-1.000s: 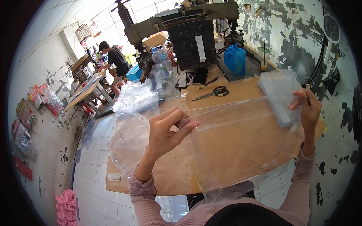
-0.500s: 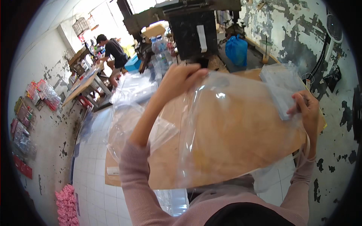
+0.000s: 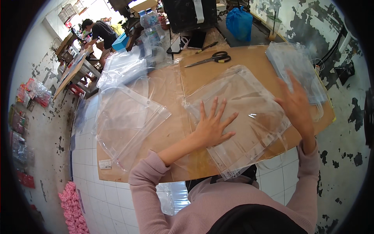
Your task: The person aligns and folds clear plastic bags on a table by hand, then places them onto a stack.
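A clear plastic bag (image 3: 253, 101) with a strap lies on the brown board of the table in front of me. My left hand (image 3: 212, 126) rests flat on its left part, fingers spread, holding nothing. Over the bag's right edge, my right hand (image 3: 297, 107) is open with its fingers stretched out, slightly blurred, close to a stack of clear plastic bags (image 3: 288, 58). Whether the right hand touches the bag or the stack, I cannot tell. More clear bags (image 3: 128, 117) lie to the left of my left arm.
Scissors (image 3: 210, 59) and a pen (image 3: 206, 47) lie beyond the bag. Farther back are a phone (image 3: 176, 46), water bottles (image 3: 150, 23), a black block-like machine part (image 3: 189, 15) and a blue plastic bag (image 3: 239, 24). A person (image 3: 99, 33) works at another table, far left.
The clear bag, held up between both hands before, now lies on the board. My left hand has let go and come down flat on it; my right hand has opened. The view has shifted.
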Motion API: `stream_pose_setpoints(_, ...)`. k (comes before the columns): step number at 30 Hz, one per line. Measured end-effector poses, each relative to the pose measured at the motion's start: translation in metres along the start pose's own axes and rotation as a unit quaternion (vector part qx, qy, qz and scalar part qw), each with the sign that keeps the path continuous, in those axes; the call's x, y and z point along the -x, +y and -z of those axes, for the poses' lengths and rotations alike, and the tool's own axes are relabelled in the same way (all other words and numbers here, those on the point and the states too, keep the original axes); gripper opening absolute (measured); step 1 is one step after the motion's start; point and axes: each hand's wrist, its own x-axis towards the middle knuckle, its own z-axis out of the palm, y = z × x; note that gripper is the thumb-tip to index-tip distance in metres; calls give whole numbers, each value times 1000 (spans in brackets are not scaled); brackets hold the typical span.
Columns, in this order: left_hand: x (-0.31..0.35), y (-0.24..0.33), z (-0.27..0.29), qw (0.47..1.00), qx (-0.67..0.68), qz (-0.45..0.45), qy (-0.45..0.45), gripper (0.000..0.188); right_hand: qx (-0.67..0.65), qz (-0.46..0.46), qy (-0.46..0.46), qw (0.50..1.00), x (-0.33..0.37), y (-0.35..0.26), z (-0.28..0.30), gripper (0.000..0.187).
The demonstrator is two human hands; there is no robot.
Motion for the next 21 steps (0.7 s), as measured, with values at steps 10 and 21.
stream_pose_setpoints(10,74,-2,8,771,481,311,278,44,-322,-30,12,946,-16,-23,-136,40)
stream_pose_setpoints(21,35,-3,55,505,821,253,82,64,-580,-222,-231,749,-18,-29,-99,35)
